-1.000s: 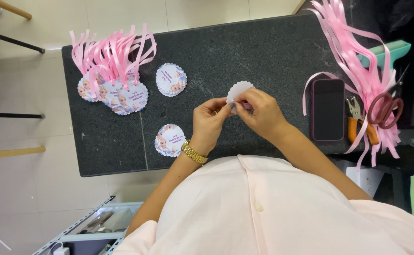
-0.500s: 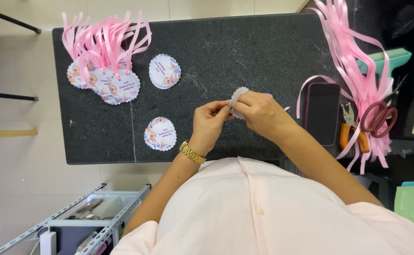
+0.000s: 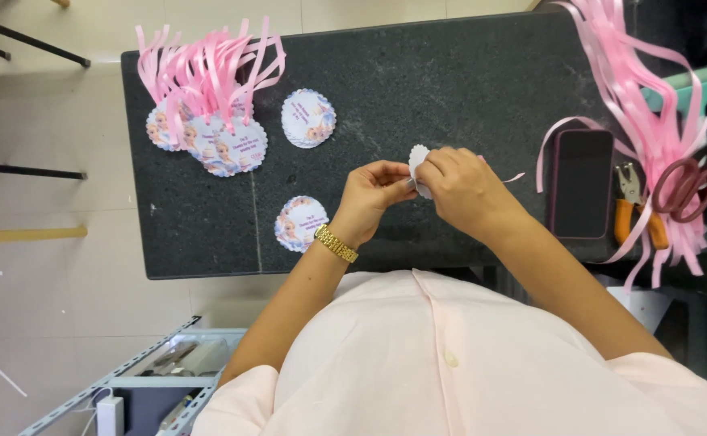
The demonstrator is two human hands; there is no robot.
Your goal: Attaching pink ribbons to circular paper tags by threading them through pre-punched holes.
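Hands: our left hand (image 3: 374, 198) and right hand (image 3: 462, 190) met above the dark desk (image 3: 450, 73), both pinched on one white scalloped tag (image 3: 418, 161).
Ribbon: a thin pink strip (image 3: 515, 176) trailed out from under the right hand.
Done: a pile of tags with ribbons (image 3: 208, 121) lay at the far left.
Left: two printed tags (image 3: 308, 118) and (image 3: 299, 224) lay bare on the desk; loose ribbons (image 3: 636, 89) waited at right.
Nearby: phone (image 3: 582, 182), punch (image 3: 634, 202), scissors (image 3: 688, 182).

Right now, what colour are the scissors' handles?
Dark red, on the scissors at the right, seen in the head view.
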